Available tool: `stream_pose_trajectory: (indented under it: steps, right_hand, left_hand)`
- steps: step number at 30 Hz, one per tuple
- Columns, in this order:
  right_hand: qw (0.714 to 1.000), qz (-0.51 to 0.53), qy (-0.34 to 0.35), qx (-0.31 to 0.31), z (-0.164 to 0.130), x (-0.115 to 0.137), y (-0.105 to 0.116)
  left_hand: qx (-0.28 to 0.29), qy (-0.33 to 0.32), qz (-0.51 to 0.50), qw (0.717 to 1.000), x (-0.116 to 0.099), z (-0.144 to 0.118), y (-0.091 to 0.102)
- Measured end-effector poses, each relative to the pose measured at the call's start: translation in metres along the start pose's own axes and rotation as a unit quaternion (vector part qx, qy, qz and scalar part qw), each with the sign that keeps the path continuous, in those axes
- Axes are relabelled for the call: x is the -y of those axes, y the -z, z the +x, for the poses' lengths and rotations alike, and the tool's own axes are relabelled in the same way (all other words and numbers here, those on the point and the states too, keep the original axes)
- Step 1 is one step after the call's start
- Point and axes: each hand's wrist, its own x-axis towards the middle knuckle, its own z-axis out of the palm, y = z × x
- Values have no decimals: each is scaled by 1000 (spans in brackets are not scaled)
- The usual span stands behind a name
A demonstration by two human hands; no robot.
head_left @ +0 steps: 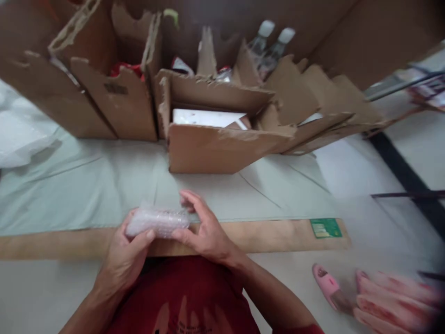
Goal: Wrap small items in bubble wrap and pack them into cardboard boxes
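Pale green sheet (86, 181) over cardboard-crowded table (271, 234)

No lettering is sharp enough to read.

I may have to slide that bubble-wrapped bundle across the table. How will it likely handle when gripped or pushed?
Probably soft outside: the bubble-wrapped bundle has a puffy plastic skin, so it may squash slightly. It seems light, as the left hand and right hand hold it by the fingertips. Its rounded shape might roll if pushed.
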Motion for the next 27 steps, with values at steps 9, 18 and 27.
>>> stream_pose_trajectory:
  steps: [9, 18, 27]
  right_hand:
    - [998, 34, 13, -60, -12, 51, 85]
    - [919, -317, 89, -217, 54, 124, 237]
    - [725, -672, -112, -105, 113, 167, 204]
  left_hand:
    - [155, -93, 141, 973, -25, 28, -16]
    - [184, -122, 347, 912, -22, 101, -75]
    - [210, -161, 380, 886, -14, 105, -63]
